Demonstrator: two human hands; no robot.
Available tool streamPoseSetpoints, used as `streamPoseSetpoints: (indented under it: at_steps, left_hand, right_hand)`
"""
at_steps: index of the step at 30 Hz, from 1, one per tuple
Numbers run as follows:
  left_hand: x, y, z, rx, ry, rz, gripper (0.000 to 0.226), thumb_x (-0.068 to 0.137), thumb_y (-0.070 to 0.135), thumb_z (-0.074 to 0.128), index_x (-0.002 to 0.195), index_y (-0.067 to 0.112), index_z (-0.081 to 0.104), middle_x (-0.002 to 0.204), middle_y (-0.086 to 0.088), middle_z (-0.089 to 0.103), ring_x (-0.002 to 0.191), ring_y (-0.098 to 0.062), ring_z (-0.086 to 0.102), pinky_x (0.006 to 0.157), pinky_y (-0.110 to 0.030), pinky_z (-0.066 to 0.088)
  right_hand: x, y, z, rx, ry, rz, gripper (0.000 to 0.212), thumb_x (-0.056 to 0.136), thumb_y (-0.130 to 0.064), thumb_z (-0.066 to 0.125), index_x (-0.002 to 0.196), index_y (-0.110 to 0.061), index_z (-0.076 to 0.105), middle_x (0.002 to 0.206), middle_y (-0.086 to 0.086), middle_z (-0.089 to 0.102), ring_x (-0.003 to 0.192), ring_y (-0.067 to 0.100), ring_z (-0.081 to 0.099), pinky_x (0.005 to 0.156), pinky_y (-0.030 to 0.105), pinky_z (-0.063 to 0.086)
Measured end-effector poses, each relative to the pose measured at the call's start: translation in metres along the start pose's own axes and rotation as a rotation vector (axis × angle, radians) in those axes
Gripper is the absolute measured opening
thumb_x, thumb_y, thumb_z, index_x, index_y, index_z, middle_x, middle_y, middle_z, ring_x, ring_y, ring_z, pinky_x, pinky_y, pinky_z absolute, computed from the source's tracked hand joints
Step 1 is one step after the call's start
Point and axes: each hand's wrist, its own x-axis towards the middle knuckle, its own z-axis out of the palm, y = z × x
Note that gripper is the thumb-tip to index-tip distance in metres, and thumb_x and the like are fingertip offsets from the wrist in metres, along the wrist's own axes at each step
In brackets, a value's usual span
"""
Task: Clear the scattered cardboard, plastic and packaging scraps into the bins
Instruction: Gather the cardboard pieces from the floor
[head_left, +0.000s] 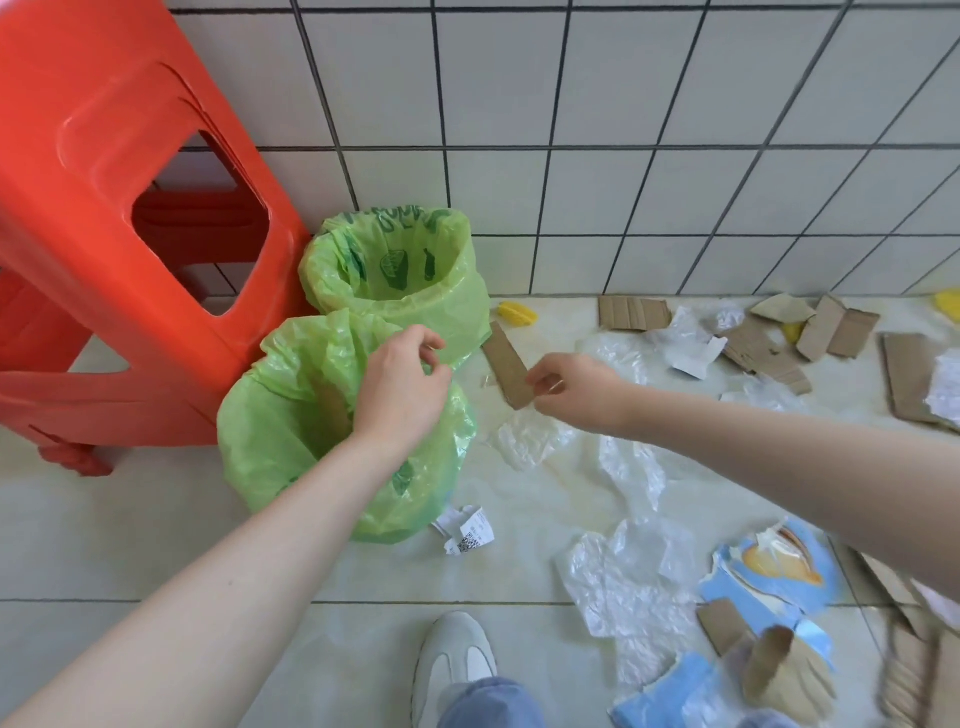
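An orange plastic stool (119, 223) fills the upper left of the frame, set against a white tiled wall (623, 130). Just right of it, two bins lined with green plastic bags are placed one behind the other: the far bin (457, 312) near the wall at centre, and the near bin (270, 441) below it, touching or nearly touching the stool's leg. A brown piece can be seen inside the near bin.

The left hand (400, 384) is held over the near bin's right rim, fingers loosely curled and nothing gripped between them. Below the near bin, a crumpled white printed label (467, 530) lies on the pale floor tiles (130, 545), and a white shoe (457, 660) is seen at bottom centre.

At centre, a cardboard strip (506, 364) lies on the floor just right of the far bin; its lower end is pinched between the thumb and fingers of the right hand (571, 389). A small yellow scrap (514, 313) lies above it by the wall.

To the right, clear plastic sheets (623, 571) are spread across the floor. Further cardboard pieces (634, 313) are scattered along the wall toward the upper right. Torn blue printed packaging (779, 566) and more cardboard are found at lower right.
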Motion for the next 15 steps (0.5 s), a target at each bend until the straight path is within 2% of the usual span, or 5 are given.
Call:
streamPoseSetpoints:
  at_steps: [4, 9, 12, 15]
  left_hand:
    - [0.003, 0.026, 0.045, 0.037, -0.101, 0.085, 0.019, 0.086, 0.011, 0.054, 0.103, 0.013, 0.064, 0.094, 0.000, 0.065, 0.086, -0.019, 0.058, 0.079, -0.035, 0.051]
    - [0.023, 0.035, 0.111, 0.211, -0.343, 0.088, 0.019, 0.083, 0.015, 0.054, 0.100, 0.015, 0.062, 0.101, -0.003, 0.064, 0.096, -0.025, 0.059, 0.080, -0.037, 0.051]
    - [0.044, 0.028, 0.146, 0.373, -0.463, 0.096, 0.017, 0.086, 0.018, 0.053, 0.103, 0.015, 0.058, 0.108, -0.006, 0.059, 0.105, -0.029, 0.057, 0.082, -0.036, 0.049]
    - [0.061, 0.016, 0.173, 0.591, -0.553, 0.152, 0.025, 0.089, 0.015, 0.048, 0.113, 0.014, 0.053, 0.118, -0.007, 0.053, 0.117, -0.029, 0.051, 0.087, -0.037, 0.044]
  right_hand:
    - [-0.003, 0.043, -0.016, -0.064, -0.043, 0.062, 0.033, 0.088, -0.016, 0.053, 0.120, -0.019, 0.059, 0.116, -0.001, 0.060, 0.104, 0.017, 0.057, 0.083, 0.025, 0.047]
    - [0.021, 0.097, -0.037, -0.090, -0.019, 0.138, 0.032, 0.089, -0.017, 0.054, 0.120, -0.017, 0.059, 0.110, -0.002, 0.059, 0.099, 0.014, 0.054, 0.072, 0.018, 0.042]
    - [0.046, 0.131, -0.042, -0.093, 0.007, 0.173, 0.031, 0.090, -0.017, 0.054, 0.120, -0.016, 0.058, 0.110, -0.001, 0.058, 0.102, 0.016, 0.055, 0.081, 0.023, 0.044]
    - [0.074, 0.161, -0.043, -0.100, 0.026, 0.215, 0.031, 0.090, -0.018, 0.053, 0.121, -0.017, 0.057, 0.113, 0.000, 0.058, 0.104, 0.019, 0.056, 0.085, 0.027, 0.048]
